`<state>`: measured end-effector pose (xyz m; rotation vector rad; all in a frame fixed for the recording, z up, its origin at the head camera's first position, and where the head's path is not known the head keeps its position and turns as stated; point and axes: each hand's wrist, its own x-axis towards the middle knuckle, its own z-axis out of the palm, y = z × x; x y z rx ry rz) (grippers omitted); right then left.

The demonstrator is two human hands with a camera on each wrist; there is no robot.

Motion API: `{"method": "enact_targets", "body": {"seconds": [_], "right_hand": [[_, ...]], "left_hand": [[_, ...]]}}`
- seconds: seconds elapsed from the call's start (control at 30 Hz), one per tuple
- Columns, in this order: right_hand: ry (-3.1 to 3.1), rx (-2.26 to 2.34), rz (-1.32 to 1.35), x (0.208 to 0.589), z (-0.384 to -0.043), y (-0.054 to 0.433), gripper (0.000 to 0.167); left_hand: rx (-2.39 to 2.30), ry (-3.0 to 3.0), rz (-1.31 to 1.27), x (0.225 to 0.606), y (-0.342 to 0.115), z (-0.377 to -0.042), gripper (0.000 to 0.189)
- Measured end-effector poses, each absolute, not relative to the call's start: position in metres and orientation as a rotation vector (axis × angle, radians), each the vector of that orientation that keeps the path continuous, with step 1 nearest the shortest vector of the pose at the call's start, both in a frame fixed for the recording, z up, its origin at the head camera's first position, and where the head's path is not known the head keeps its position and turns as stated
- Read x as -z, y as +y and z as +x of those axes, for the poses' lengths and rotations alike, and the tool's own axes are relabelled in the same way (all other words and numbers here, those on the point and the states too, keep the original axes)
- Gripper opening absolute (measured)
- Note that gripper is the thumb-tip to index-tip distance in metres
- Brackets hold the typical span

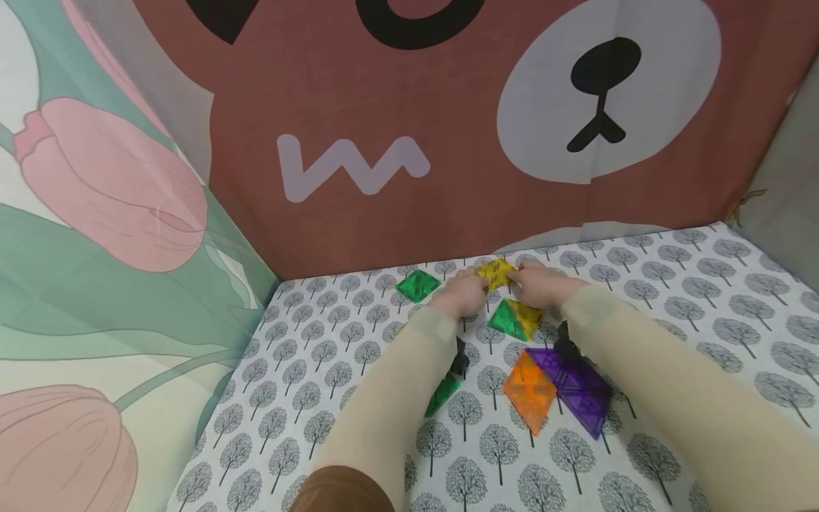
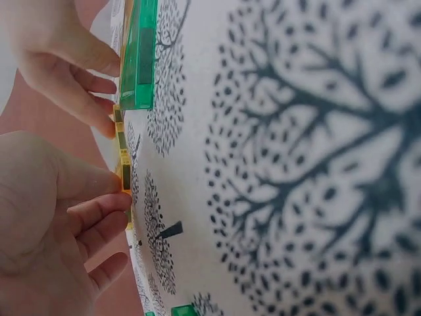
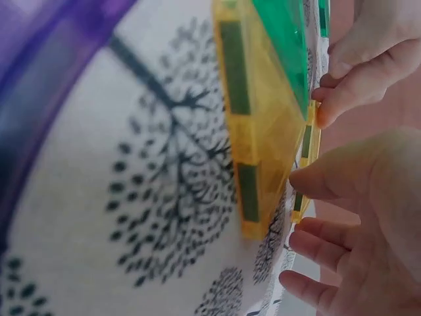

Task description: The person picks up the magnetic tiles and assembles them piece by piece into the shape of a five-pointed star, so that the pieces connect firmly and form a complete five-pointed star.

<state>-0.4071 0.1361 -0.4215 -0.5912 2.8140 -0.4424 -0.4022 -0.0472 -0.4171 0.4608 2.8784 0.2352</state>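
In the head view, a flat yellow magnetic tile [image 1: 495, 273] lies near the back of the tree-print cloth, between both hands. My left hand [image 1: 466, 291] pinches its left edge with thumb and fingertips. At the opposite edge, my right hand [image 1: 540, 281] grips it between thumb and fingers. The right wrist view shows my right thumb along the yellow edge [image 3: 299, 205], the other fingers below. Just in front stands a raised green-and-yellow pyramid of triangular tiles [image 1: 512, 319], its yellow side [image 3: 266, 131] close to the right wrist camera.
A flat green diamond [image 1: 418, 286] lies left of my left hand. Nearer to me are an orange diamond [image 1: 530, 392] and a larger purple piece [image 1: 582, 395]. Another green piece [image 1: 443, 393] is partly hidden beneath my left forearm. A bear-print curtain [image 1: 384, 213] hangs along the back edge.
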Motion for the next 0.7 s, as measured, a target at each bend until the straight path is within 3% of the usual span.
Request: {"method": "enact_targets", "body": {"seconds": [0.3,0.7], "right_hand": [[2.77,0.448,-0.496,0.4281,-0.4184,0.1317,0.059],[2.768,0.505,-0.472,0.4303,-0.4116,0.1299,0.061]], "left_hand": [[-0.033,2.88,0.623,0.412,-0.0465,-0.3969,0.046],[0.012,2.864,0.557,0.4101,-0.0447,-0.3944,0.048]]}}
